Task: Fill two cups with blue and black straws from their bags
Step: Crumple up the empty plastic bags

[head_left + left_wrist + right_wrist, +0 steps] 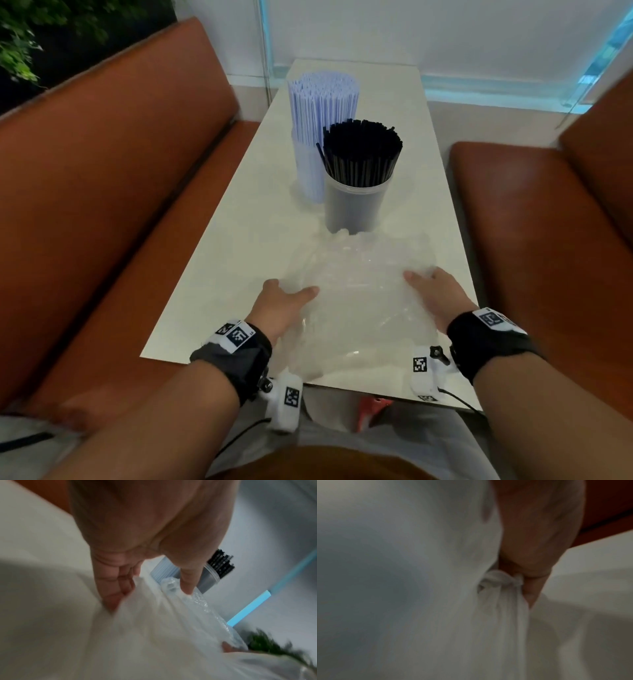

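Both hands clamp the empty clear bags (356,308) on the near table (219,274): left hand (281,308) at 9 o'clock, right hand (435,291) at 3 o'clock. Toward 12 o'clock, the black straws (361,150) fill one cup (354,205) and the blue straws (322,99) the cup beyond. Filling appears complete; the next move calls for clearing the bags.

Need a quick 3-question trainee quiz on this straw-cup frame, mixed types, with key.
1. True or false: both cups already hold straws.
2. Which cup stands nearer the person? A) cup of black straws B) cup of blue straws
3. Fill in: both hands grip the empty clear plastic ____ on the white table.

Key: 1 true. 2 A. 3 bags; the left hand and right hand hold opposite sides.
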`<state>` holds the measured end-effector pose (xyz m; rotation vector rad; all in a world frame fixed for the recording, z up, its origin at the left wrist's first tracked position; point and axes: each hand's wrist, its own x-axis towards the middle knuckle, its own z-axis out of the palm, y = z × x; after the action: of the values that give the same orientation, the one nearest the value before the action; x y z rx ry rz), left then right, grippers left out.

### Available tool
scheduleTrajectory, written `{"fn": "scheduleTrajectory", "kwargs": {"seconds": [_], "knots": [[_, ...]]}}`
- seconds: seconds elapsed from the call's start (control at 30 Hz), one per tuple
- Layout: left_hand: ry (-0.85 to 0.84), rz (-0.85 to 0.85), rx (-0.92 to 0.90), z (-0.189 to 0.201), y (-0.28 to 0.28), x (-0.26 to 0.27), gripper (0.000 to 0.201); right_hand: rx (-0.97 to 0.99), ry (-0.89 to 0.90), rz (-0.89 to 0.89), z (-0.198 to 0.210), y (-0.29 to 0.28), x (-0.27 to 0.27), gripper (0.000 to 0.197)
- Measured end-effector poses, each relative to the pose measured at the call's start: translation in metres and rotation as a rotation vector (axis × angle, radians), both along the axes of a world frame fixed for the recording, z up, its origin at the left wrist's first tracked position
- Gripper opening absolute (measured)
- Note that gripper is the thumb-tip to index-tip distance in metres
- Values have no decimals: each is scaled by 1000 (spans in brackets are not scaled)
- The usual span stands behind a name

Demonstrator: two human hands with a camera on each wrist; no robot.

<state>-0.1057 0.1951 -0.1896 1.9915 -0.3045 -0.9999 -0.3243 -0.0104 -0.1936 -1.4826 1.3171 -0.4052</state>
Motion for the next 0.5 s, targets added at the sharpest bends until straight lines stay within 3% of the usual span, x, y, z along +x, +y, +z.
{"fn": "scheduleTrajectory", "kwargs": {"seconds": [0.07,0.17,0.3,0.4,0.5], "knots": [[92,61,-27,3,-7,4,96,22,-174,-4,2,3,-3,26],[181,-30,-16,11,-15,11,57,24,-346,44,11,0,-9,11],[141,-181,-100,13,-28,19,26,156,-447,116,17,-4,-12,27],[-18,-155,-225,17,-32,29,29,362,-520,183,19,-3,-14,47],[17,-333,-200,21,-29,35,44,397,-500,119,23,-4,-14,45]]}}
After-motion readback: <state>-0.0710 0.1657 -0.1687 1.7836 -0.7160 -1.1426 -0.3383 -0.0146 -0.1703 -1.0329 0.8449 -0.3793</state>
